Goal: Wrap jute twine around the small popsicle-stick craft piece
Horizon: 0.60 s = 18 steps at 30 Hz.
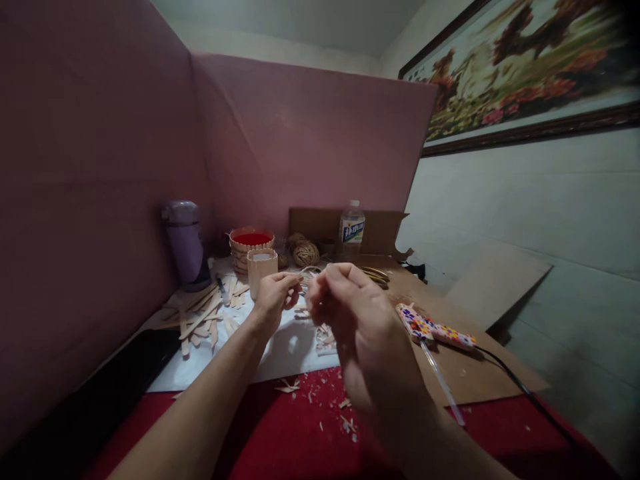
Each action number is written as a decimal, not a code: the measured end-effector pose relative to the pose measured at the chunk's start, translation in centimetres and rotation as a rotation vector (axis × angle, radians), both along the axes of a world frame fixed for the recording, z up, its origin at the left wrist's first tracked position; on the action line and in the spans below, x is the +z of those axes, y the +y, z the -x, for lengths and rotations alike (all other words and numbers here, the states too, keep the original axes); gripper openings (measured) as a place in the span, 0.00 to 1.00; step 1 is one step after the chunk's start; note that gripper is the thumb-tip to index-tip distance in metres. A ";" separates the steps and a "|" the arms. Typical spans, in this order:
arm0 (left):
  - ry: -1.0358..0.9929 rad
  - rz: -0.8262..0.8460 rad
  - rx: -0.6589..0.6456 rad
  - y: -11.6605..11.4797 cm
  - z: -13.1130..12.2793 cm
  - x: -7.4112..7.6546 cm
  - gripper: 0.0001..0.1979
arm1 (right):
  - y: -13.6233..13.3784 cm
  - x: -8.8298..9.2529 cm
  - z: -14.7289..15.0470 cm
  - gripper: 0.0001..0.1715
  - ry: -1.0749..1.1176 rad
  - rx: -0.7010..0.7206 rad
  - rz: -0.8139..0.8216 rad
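Observation:
My left hand [275,299] is raised over the white sheet, its thumb and fingertips pinched together. Close beside it, nearer the camera, my right hand [361,319] is closed with its fingers curled in, slightly blurred. A thin pale strand [311,269] shows between the two hands; what exactly the fingertips hold is too small to make out. Just behind my left hand a small cup-shaped holder of wooden sticks [262,267] stands upright. Further back is a wider stick-covered container [240,257] with a red inside.
Loose craft sticks [200,320] and a purple flask [185,243] are at left. Twine balls [305,253] and a bottle [353,230] stand behind. A flower-patterned glue gun [425,327] with a glue stick lies on cardboard [480,383]. Wood scraps litter the red cloth [300,427].

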<state>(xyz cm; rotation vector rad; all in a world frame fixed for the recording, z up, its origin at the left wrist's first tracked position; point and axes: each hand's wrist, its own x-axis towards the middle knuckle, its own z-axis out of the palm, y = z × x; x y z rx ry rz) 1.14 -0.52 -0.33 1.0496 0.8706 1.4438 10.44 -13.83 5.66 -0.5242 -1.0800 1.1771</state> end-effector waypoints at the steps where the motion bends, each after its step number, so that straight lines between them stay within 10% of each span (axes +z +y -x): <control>1: -0.005 -0.019 -0.012 -0.1 0.0 0.1 0.09 | 1.1 -0.4 -0.4 0.11 -0.006 -0.031 0.071; 6: -0.035 -0.003 -0.051 -0.3 0.2 0.3 0.09 | 8.3 -3.8 -0.6 0.06 -0.097 -0.186 0.478; 18: -0.096 0.164 -0.109 -0.3 0.3 0.2 0.11 | 13.6 -7.1 -0.9 0.13 0.124 0.066 0.390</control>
